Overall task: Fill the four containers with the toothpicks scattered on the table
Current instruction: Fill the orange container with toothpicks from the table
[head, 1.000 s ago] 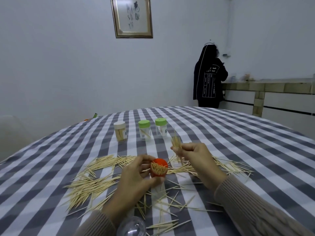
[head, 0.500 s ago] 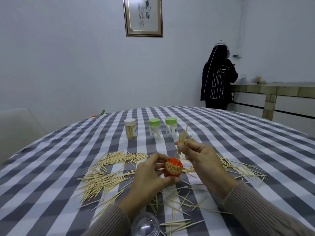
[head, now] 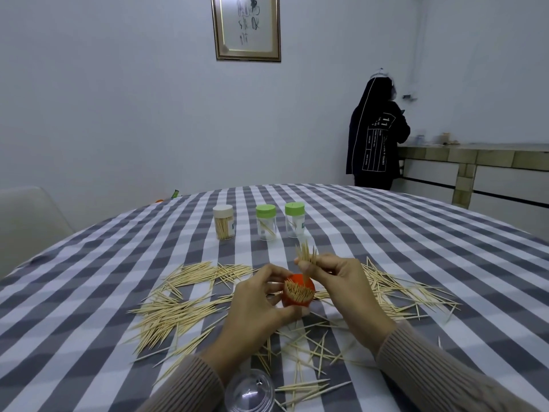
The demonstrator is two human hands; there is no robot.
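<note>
While held, orange container (head: 298, 292) brims, toothpicks (head: 298, 292) upright

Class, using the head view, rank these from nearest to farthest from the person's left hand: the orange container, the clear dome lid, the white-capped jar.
1. Orange container: gripped by the left hand.
2. Clear dome lid: near table edge, by the left sleeve.
3. White-capped jar: far side, leftmost of three jars.

Clear dome lid (head: 249, 392) cut off by bottom edge

Pale bare walls; framed calligraphy (head: 247, 26); tiled counter (head: 475, 168) right; person in black (head: 375, 141) at counter.
</note>
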